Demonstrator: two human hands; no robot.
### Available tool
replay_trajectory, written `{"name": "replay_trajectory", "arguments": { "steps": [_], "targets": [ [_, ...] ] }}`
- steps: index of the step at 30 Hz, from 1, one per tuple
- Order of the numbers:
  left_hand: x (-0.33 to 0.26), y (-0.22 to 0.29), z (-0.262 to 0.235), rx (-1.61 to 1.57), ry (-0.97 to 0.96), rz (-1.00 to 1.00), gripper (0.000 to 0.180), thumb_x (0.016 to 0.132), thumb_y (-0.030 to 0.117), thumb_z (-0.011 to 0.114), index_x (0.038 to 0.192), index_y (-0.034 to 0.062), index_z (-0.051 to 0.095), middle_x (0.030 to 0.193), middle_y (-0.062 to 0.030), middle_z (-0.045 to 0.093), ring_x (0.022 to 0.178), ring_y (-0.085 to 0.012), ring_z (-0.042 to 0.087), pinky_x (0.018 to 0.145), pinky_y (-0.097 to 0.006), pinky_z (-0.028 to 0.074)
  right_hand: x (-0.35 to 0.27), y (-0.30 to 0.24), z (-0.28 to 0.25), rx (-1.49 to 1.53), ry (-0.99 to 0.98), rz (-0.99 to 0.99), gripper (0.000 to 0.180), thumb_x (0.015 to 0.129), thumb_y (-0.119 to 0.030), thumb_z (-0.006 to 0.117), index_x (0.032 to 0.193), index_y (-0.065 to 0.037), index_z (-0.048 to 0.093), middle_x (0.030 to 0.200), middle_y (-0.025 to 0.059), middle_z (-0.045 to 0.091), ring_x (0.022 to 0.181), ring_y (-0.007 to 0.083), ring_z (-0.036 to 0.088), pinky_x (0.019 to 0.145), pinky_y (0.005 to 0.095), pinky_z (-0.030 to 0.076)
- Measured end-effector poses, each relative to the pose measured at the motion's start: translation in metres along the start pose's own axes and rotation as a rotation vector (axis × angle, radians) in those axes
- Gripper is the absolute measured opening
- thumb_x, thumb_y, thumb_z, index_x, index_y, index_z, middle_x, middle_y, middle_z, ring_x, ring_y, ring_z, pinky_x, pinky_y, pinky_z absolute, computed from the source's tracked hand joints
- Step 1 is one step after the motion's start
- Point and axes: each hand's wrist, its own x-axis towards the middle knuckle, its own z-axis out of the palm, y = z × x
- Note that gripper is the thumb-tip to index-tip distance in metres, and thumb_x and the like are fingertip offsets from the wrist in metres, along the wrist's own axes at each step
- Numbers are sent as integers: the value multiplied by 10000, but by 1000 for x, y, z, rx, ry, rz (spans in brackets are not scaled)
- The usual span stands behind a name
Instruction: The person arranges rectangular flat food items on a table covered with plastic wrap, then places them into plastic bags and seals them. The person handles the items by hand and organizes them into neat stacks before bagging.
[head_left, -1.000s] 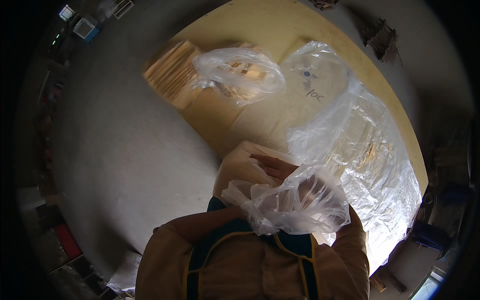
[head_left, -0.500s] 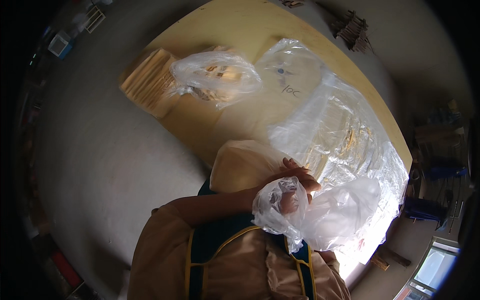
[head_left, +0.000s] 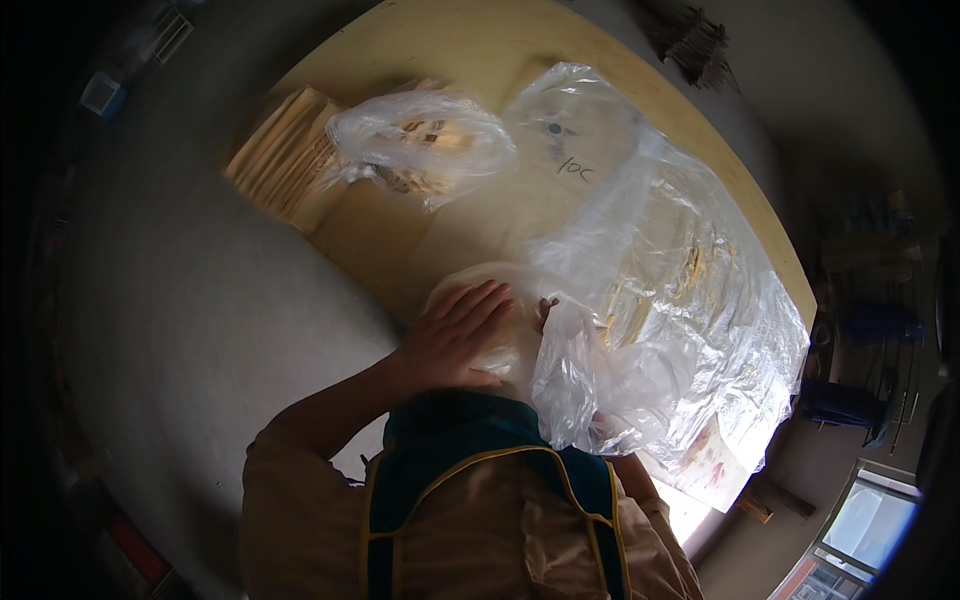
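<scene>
My left hand (head_left: 462,328) lies flat with its fingers stretched out on a pale tan stack (head_left: 500,355) in clear plastic, close to my body. My right forearm (head_left: 632,472) reaches up beneath a crumpled clear plastic bag (head_left: 570,375). The bag covers most of my right hand (head_left: 603,422); a dark fingertip (head_left: 548,308) shows at its gathered upper end, where the hand seems to grip it. The loose part of the bag spreads to the right.
Large clear plastic sheeting (head_left: 690,270) covers tan pieces on the yellowish table (head_left: 460,40). At the far left are a stack of thin tan sheets (head_left: 285,155) and a bundle in clear plastic (head_left: 425,140). The table's left edge borders grey floor (head_left: 200,330).
My left hand has moved left, away from the crumpled bag, and now rests flat on the tan stack. The bag has shifted and stands more upright at my right hand.
</scene>
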Motion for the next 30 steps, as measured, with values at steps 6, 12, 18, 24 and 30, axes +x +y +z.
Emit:
{"name": "replay_trajectory", "arguments": {
  "steps": [6,12,18,24,30],
  "targets": [
    [1,-18,28,54,4,-1,1027,742,672,701,1477,14,417,1559,-190,377,1461,-330,348,1203,-490,230,15,-11,4,-99,-73,-67,507,935,-361,560,1342,-59,569,1372,117,580,1305,261,516,1160,424,319],
    [16,-18,10,-109,-14,-29,1026,756,638,731,1490,8,388,1570,-207,349,1459,-364,332,1199,-515,222,21,-33,-11,-63,-62,-70,479,936,-343,569,1317,-54,580,1339,119,590,1270,265,530,1133,422,339],
    [30,3,6,-444,-1,21,922,667,343,865,1418,-2,457,1498,-209,426,1384,-357,434,1135,-473,361,5,-63,-20,-30,-59,-72,450,936,-324,577,1292,-49,591,1305,122,599,1235,270,545,1106,421,359],
    [27,12,11,-790,99,-92,461,766,150,768,1195,40,640,1152,-134,664,1075,-324,626,980,-465,468,-6,-72,-9,-41,-94,-67,422,936,-306,586,1267,-44,602,1272,124,608,1200,275,559,1079,419,379],
    [31,30,8,-578,332,17,239,779,65,710,1000,7,639,993,-118,622,860,-277,652,732,-387,541,-3,-72,3,-61,-142,-77,394,936,-287,594,1241,-39,613,1239,126,617,1165,279,574,1052,418,399]
  ]
}}
